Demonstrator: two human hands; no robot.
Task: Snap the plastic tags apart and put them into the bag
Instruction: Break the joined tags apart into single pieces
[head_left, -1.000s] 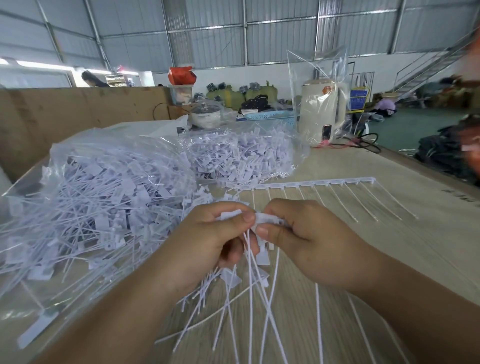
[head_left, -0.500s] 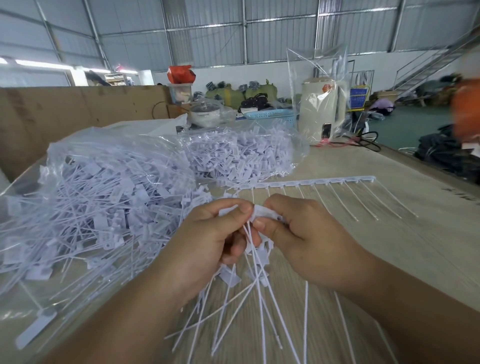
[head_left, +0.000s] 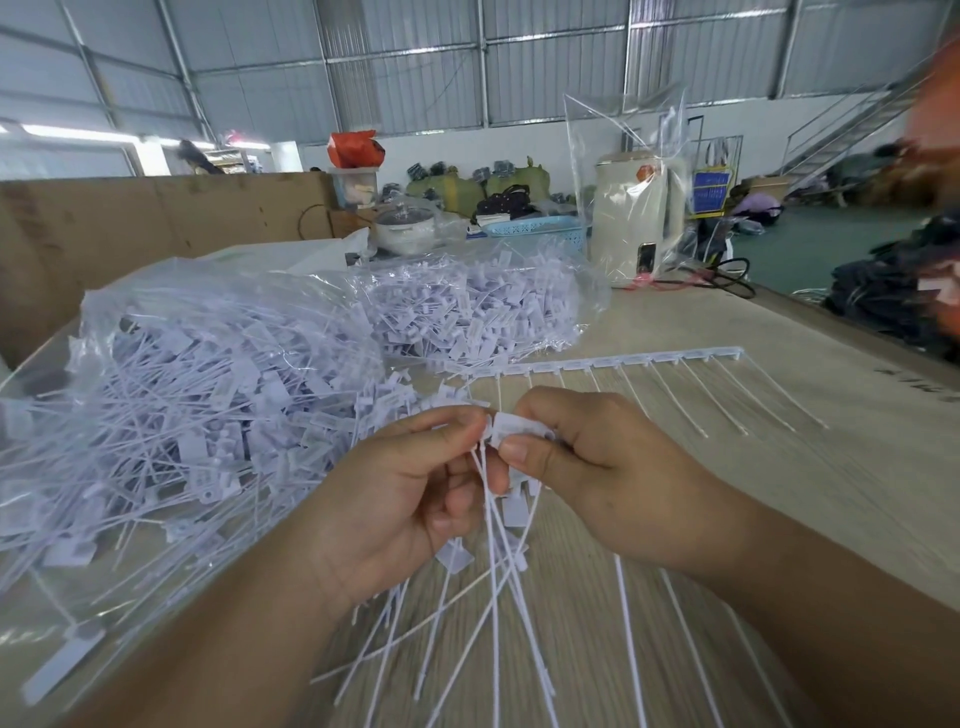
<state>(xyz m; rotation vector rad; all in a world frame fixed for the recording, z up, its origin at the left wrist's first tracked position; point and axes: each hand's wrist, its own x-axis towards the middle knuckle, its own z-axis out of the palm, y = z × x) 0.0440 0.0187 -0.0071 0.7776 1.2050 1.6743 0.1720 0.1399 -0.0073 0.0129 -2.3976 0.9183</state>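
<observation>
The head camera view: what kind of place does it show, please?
Probably a factory or warehouse packing hall: a corrugated metal roof on steel beams, clear bags of plastic tags on a long worktable, and stuffed sacks by the far wall.

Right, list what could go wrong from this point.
1. The left hand already holds a bunch of loose tags while the right hand pinches the next one; some could slip onto the table.
2. Their long tails cross below the hands and may tangle.
3. The bag sits off to the left, so tags may catch on its edge.
</observation>
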